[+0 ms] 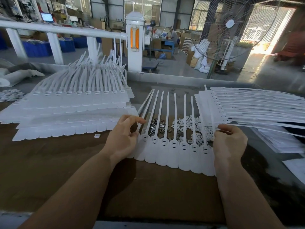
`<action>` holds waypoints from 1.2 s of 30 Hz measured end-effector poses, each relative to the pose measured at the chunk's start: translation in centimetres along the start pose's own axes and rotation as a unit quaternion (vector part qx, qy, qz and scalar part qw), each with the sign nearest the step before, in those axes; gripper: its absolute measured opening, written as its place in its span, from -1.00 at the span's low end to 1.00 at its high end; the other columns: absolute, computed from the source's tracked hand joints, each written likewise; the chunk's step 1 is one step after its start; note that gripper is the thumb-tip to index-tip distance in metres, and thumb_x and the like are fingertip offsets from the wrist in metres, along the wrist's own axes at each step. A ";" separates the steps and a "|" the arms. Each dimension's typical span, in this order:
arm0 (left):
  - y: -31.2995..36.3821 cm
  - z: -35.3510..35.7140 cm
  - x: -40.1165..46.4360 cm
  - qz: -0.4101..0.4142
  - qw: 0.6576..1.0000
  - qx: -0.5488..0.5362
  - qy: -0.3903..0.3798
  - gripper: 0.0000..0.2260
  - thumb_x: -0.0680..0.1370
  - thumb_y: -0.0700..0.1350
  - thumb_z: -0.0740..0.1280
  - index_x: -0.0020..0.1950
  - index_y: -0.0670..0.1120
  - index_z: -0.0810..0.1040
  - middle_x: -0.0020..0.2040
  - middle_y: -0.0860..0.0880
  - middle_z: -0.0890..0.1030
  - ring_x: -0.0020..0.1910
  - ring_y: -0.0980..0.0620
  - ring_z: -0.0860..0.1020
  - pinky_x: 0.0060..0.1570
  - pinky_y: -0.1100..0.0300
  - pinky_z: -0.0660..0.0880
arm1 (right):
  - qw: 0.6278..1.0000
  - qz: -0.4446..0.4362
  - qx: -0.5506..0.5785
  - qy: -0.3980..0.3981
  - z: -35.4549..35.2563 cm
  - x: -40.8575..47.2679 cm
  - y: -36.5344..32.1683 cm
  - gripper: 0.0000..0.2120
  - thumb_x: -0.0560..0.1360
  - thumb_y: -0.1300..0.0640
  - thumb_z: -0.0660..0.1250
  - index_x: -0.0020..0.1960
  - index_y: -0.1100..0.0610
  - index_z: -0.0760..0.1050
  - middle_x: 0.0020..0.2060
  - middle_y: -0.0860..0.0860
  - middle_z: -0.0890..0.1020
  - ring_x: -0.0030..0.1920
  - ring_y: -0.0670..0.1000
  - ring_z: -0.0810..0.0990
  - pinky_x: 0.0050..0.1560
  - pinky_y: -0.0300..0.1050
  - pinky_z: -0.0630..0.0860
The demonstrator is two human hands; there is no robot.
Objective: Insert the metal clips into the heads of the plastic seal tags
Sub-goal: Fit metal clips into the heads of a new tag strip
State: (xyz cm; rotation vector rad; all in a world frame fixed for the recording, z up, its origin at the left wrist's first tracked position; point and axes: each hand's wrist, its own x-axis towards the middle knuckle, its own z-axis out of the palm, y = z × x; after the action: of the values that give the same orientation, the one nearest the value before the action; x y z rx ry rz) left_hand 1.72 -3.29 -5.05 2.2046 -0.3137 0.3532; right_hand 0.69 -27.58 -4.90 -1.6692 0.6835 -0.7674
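Observation:
A joined strip of white plastic seal tags (175,151) lies in front of me, heads toward me and thin tails fanning away. My left hand (123,138) pinches the strip's left end near the first tag's neck. At the right end, my right hand (228,142) grips the strip with curled fingers. Dark metal clips (156,128) lie in a small heap under the tails, just beyond the heads. Beside them to the right sits a heap of small white plastic caps (188,126).
A tall stack of tag strips (74,109) fills the table's left. Another stack (247,106) lies at the right with tails pointing right. One loose white cap (97,136) lies on the brown cardboard (148,187). A standing fan (229,27) is behind the table.

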 end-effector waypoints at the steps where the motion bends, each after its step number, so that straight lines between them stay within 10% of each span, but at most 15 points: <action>1: 0.0 0.1 0.0 -0.001 1.000 0.009 0.001 -0.65 0.53 -0.31 0.28 0.03 0.17 0.44 0.10 0.13 0.38 -0.05 0.17 0.47 -0.16 0.57 0.34 | 1.000 0.000 -0.001 -0.002 0.0 0.0 0.0 -0.70 0.44 0.37 0.22 -0.01 0.02 0.53 -0.09 0.06 0.60 -0.28 0.02 0.57 -0.37 -0.19 0.44; 10: -0.4 0.5 0.3 -0.074 0.995 0.030 0.059 -0.78 0.51 -0.25 0.34 0.09 0.02 0.53 0.09 0.14 0.34 -0.07 0.24 0.40 0.03 0.45 0.28 | 0.999 -0.014 -0.036 -0.013 0.2 -0.5 -0.2 -0.74 0.45 0.34 0.23 -0.02 0.00 0.49 0.04 0.11 0.56 -0.05 0.14 0.59 -0.03 0.11 0.59; 25: -0.9 0.4 0.7 -0.110 0.989 -0.046 0.084 -0.62 0.46 -0.35 0.31 -0.15 0.20 0.46 0.04 0.12 0.42 0.02 0.18 0.43 -0.10 0.41 0.30 | 0.992 -0.036 -0.120 -0.031 0.3 -0.5 0.0 -0.76 0.47 0.32 0.23 0.05 0.07 0.53 -0.11 -0.06 0.48 -0.12 -0.01 0.48 -0.13 -0.09 0.44; 36: -0.7 0.0 0.3 -0.035 0.995 -0.095 0.019 -0.57 0.49 -0.45 0.22 -0.06 0.12 0.54 0.16 0.05 0.47 0.17 0.16 0.48 0.16 0.43 0.36 | 0.997 -0.012 -0.069 -0.020 -0.3 -0.1 0.0 -0.73 0.43 0.33 0.21 -0.04 -0.01 0.49 0.01 0.07 0.57 -0.09 0.13 0.59 -0.09 0.06 0.58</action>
State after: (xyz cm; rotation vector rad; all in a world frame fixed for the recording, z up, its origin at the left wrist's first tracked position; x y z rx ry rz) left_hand 2.22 -2.92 -5.48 2.0137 -0.2388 0.3134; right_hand 0.40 -27.65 -4.91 -1.8165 0.7025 -0.7140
